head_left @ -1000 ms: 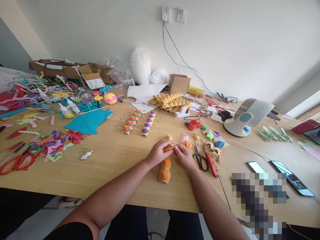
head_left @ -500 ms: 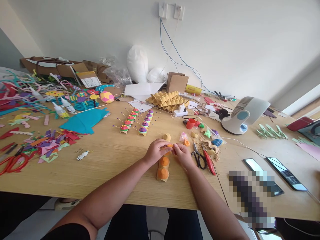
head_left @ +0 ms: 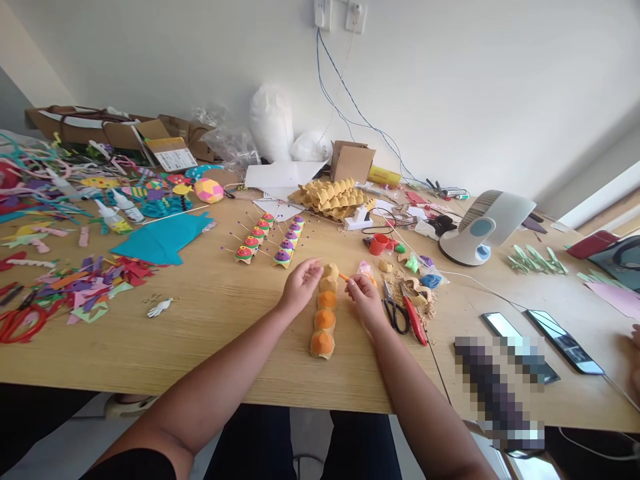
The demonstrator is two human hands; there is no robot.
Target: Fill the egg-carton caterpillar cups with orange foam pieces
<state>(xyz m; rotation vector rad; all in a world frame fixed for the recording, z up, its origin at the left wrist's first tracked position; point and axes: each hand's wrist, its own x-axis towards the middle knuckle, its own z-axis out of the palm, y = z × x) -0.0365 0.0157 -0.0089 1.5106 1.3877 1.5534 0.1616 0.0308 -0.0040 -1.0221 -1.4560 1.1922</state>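
Observation:
A strip of egg-carton cups (head_left: 325,319) lies on the wooden table (head_left: 215,333) between my hands, its nearer cups covered in orange, its farthest cup bare. My left hand (head_left: 300,285) hovers just left of the strip's far end, fingers loosely curled and apart, holding nothing I can see. My right hand (head_left: 364,297) sits right of the strip and pinches a small orange piece (head_left: 344,277) between thumb and fingers.
Black scissors (head_left: 394,309) and a red cutter (head_left: 414,320) lie right of my right hand, beside clay bits. Two decorated carton strips (head_left: 270,241) with pins stand beyond. A white fan (head_left: 483,227), two phones (head_left: 545,337), paper scraps (head_left: 95,280) and red scissors (head_left: 20,321) surround.
My hands have parted from over the strip and moved farther out. The right hand now holds the orange piece clear of the strip, and the whole strip shows.

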